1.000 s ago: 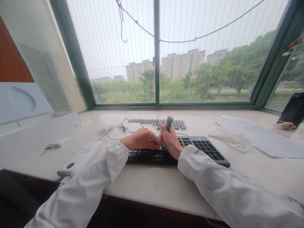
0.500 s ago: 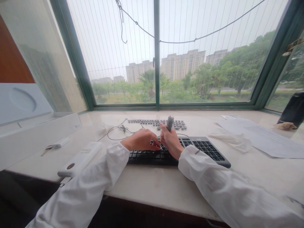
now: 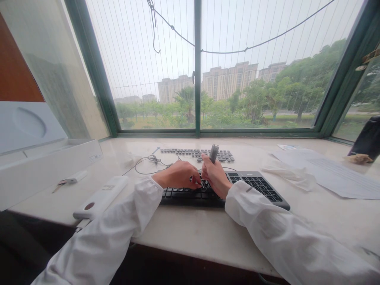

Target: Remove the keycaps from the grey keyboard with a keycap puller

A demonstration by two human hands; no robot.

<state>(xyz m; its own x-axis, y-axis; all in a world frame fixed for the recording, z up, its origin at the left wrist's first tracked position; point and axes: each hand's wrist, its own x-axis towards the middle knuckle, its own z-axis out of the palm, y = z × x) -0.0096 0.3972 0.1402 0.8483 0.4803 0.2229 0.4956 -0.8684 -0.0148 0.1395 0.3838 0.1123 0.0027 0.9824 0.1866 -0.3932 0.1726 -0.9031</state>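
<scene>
A black keyboard [image 3: 261, 184] lies before me, with keycaps off over part of it. My right hand [image 3: 216, 176] is closed around a small grey brush [image 3: 214, 153], its bristle end pointing up and its lower end hidden in the fist just above the keys. My left hand [image 3: 181, 175] rests over the keyboard's left half, fingertips pinched together low at the keys beside my right hand. Whatever those fingertips hold, if anything, is hidden. Behind the keyboard, loose keycaps [image 3: 190, 152] are laid out in rows.
A thin cable [image 3: 142, 172] loops at the back left. Left of my arm lie a white power bank [image 3: 101, 196], a small white device [image 3: 75, 177] and a white box [image 3: 44, 170]. On the right are a crumpled plastic bag [image 3: 292, 177], paper sheets [image 3: 335, 172] and a black object [image 3: 369, 136].
The whole view shifts slightly. Both hands stay at nearly the same spot on the keyboard, and the brush remains in my right hand.
</scene>
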